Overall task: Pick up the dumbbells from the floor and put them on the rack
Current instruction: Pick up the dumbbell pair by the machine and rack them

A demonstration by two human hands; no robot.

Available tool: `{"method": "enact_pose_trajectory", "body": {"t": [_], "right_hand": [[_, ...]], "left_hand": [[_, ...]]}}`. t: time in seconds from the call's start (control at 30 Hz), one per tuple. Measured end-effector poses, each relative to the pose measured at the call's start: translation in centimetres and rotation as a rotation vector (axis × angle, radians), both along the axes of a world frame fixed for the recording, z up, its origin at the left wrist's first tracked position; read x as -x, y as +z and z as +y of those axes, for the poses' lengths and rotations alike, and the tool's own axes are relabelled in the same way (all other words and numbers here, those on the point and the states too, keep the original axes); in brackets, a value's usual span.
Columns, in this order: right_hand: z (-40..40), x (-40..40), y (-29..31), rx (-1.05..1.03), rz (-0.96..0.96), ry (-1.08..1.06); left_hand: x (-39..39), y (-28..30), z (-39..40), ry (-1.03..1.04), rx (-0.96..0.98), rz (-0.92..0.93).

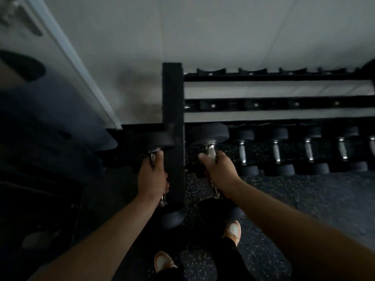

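Head view: both hands clenched round dumbbells, left hand [152, 175] one dumbbell [156, 141], right hand [220, 170] another [210, 134].

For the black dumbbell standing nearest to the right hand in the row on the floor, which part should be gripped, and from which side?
Grip the black rubber-headed dumbbell by its knurled chrome handle, coming from above with fingers wrapped across it. The handle is the only narrow part between the two wide heads, and it lies open on top; the neighbouring dumbbells probably crowd its sides.

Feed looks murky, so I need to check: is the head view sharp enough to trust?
Head view: dim and underexposed; left edge smeared with motion blur; wide-angle bending of the black steel rack; both hands and the chrome dumbbell handles stay readable.
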State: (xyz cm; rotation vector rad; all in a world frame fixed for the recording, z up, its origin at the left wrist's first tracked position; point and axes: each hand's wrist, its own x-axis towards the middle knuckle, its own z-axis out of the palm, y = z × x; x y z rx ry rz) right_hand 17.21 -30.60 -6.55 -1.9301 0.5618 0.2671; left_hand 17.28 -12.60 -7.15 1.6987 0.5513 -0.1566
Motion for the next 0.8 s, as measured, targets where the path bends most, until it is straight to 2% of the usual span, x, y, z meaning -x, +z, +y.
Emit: {"method": "enact_pose_trajectory", "body": {"t": [0.13, 0.4, 0.8], "right_hand": [[-9.0, 0.1, 0.9, -0.064, -0.011, -0.120], [-27.0, 0.3, 3.7, -0.035, -0.010, -0.216], [-42.9, -3.4, 3.5, -0.096, 0.007, -0.381]], "left_hand": [[-1.5, 0.8, -9.2, -0.085, 0.035, 0.003], [-3.6, 1.4, -27.1, -0.202, 0.074, 0.026], [-11.2, 1.1, -44.3, -0.278, 0.096, 0.010]]}}
